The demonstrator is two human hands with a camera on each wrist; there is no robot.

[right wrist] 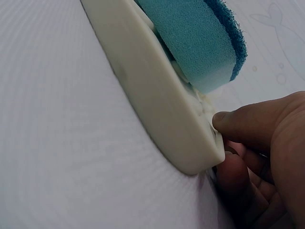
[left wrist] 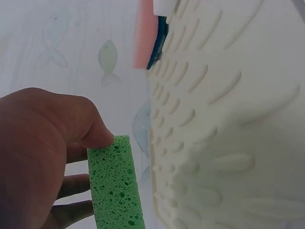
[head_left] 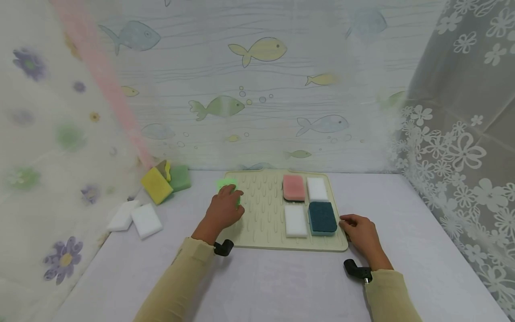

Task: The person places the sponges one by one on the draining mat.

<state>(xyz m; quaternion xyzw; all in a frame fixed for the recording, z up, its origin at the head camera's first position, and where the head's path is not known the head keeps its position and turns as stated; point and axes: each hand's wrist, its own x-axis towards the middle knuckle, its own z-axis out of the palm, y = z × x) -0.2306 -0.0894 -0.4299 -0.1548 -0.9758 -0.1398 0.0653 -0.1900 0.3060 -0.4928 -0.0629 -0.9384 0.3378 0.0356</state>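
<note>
From the head camera, your left hand (head_left: pixel 223 210) gripped a bright green porous sponge (head_left: pixel 227 184) at the far left corner of the beige ribbed silicone drying mat (head_left: pixel 261 223), low over the ribs. Your right hand (head_left: pixel 360 232) sat at the mat's near right corner, fingers curled against its edge, probably to keep the mat from sliding. On the right half of the mat lay four pieces in a two-by-two block: a pink sponge (head_left: pixel 293 187) and a white foam block (head_left: pixel 317 188) at the back, another white foam block (head_left: pixel 295 220) and a dark teal scouring sponge (head_left: pixel 322 217) in front. The tidy grid suggests you were filling the mat in rows. Off the mat to the left waited a yellow sponge (head_left: pixel 156 185), a pale green sponge (head_left: pixel 180 178) and two loose white foam blocks (head_left: pixel 136 218) on the lilac tablecloth (head_left: pixel 281 286).

From the left wrist, your thumb (left wrist: pixel 97 136) pressed one face of the green sponge (left wrist: pixel 114 186) and your fingers closed on the other, a clamp across its thickness, with the sponge on edge just beside the mat's rim (left wrist: pixel 155 157).

From the right wrist, your thumb (right wrist: pixel 238 123) pressed on top of the mat's lip (right wrist: pixel 162 119) while the other fingers tucked beside and under the corner, pinching it. The teal sponge (right wrist: pixel 195 43) lay just inside that rim, untouched by the hand.
</note>
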